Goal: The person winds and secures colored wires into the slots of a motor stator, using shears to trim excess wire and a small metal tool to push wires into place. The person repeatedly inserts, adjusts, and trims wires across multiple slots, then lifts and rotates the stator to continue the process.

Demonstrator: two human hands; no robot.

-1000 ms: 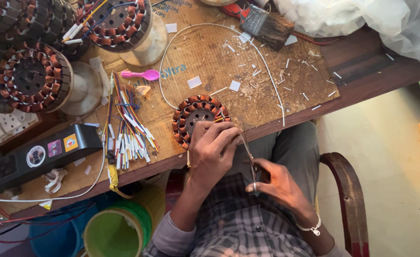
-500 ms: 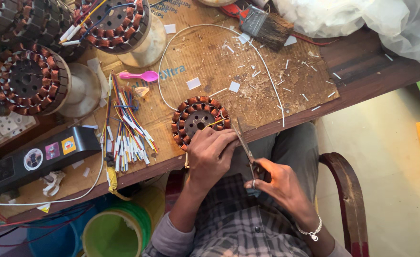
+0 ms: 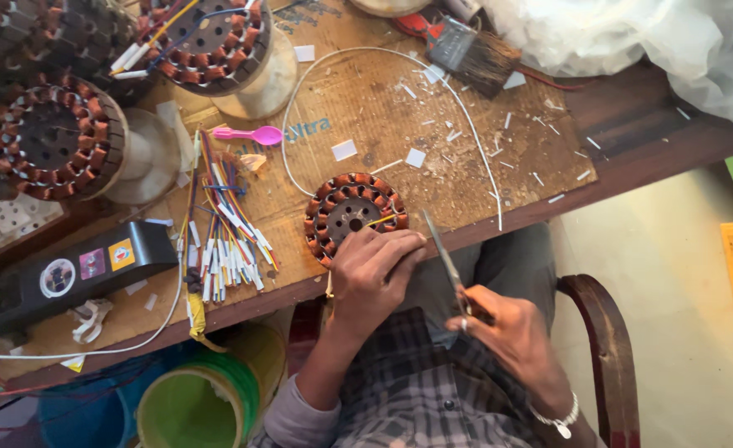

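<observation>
While your left hand (image 3: pixel 372 267) pinches the stator (image 3: pixel 351 209) at its 5 o'clock rim, keep the scissors (image 3: pixel 443 259), gripped in your right hand (image 3: pixel 503 332), close to the yellow lead (image 3: pixel 381 221).

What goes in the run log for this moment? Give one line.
left hand: on copper-wound stator | right hand: holds scissors | coloured wire bundle beside
</observation>
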